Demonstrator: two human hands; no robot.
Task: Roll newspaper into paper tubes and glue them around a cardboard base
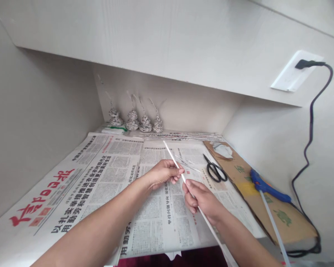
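A long thin white rolled-paper stick (171, 154) runs diagonally from the upper middle of the newspaper down to the lower right. My left hand (164, 172) pinches it near its upper part, thumb and fingers closed around it. My right hand (202, 200) grips the same stick lower down, just right of the left hand. Both hands hover over the spread newspaper (105, 178) covering the desk.
Black scissors (215, 170) lie right of the hands. A blue glue gun (267, 188) with a glue stick rests on brown cardboard (292, 222), its black cord (310, 122) plugged into a wall socket. Several small woven paper cones (139, 120) and a bundle of paper sticks (183, 136) sit at the back.
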